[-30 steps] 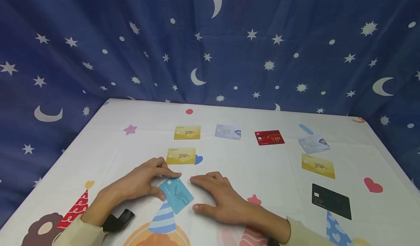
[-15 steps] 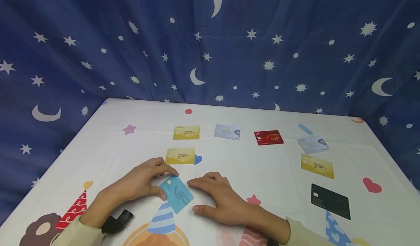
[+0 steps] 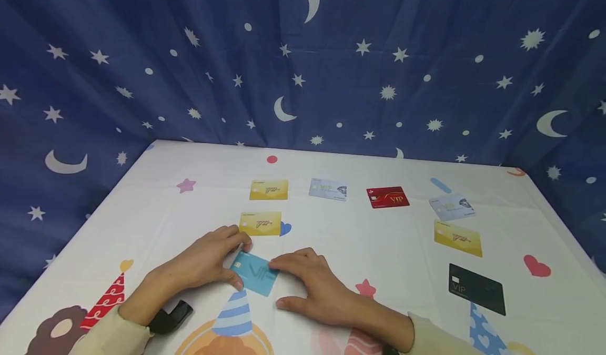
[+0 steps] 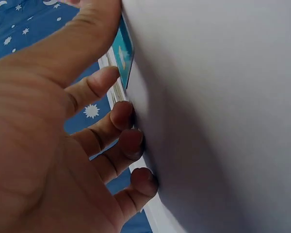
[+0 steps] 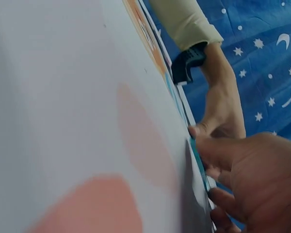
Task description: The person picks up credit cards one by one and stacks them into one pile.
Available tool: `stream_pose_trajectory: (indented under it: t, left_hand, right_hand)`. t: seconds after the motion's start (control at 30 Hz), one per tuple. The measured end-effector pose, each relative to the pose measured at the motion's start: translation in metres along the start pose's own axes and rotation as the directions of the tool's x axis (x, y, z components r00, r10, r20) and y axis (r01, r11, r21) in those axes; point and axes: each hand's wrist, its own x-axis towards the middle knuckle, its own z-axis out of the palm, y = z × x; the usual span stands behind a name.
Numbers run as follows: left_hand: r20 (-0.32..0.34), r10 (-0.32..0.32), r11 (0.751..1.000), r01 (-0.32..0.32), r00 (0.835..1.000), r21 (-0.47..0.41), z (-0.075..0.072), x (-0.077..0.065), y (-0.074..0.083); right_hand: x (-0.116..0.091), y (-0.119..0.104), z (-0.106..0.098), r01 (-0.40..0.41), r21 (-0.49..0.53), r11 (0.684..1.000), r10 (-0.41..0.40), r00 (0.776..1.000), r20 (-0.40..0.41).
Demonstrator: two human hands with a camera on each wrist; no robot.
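A light-blue VIP card (image 3: 254,274) lies on the patterned white tablecloth, turned slightly off level. At its left end my left hand (image 3: 201,257) holds it, thumb at the lower corner and index finger at the upper one. Part of this card (image 4: 121,51) shows behind the thumb in the left wrist view. My right hand (image 3: 319,289) comes in from the right, its index fingertip at the card's right edge. The right thumb stays apart below, on the cloth side. A gold card (image 3: 260,223) lies just beyond the left fingers.
Farther back lie another gold card (image 3: 269,190), a silver card (image 3: 327,189) and a red card (image 3: 388,197). On the right are a second silver card (image 3: 452,206), a gold card (image 3: 457,237) and a black card (image 3: 476,288). A blue starry curtain (image 3: 331,71) hangs behind.
The blue card has turned counterclockwise from a steep diagonal to nearly level. My left index finger has drawn back a little, and the right index fingertip has come to the card's edge.
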Motion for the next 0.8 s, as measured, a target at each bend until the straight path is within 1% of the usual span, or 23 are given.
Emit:
stream_pose_trajectory:
  t: [0.13,0.27,0.5,0.63,0.8]
  left_hand:
    - [0.004,-0.001,1.0,0.001,1.0,-0.006,0.0,0.0,0.001]
    - [-0.009,0.009,1.0,-0.009,1.0,-0.024,0.0,0.0,0.001]
    - [-0.032,0.018,0.998,-0.02,0.999,-0.055,0.002,-0.001,0.0]
    - [-0.059,0.022,0.996,-0.027,0.998,-0.08,0.005,-0.005,0.001]
    - [-0.044,-0.053,0.994,0.048,0.998,-0.098,0.007,-0.006,0.004]
  right_hand:
    - [0.006,-0.003,0.005,-0.015,-0.02,1.0,0.014,1.0,-0.028]
    - [0.012,-0.008,0.009,-0.051,-0.036,0.998,0.049,0.998,-0.042]
    - [0.02,-0.013,0.01,-0.11,-0.017,0.994,0.11,0.994,-0.016]
    - [0.022,-0.013,0.011,-0.12,-0.047,0.992,0.12,0.993,-0.005]
    - [0.022,-0.014,0.009,-0.147,-0.037,0.988,0.146,0.989,-0.029]
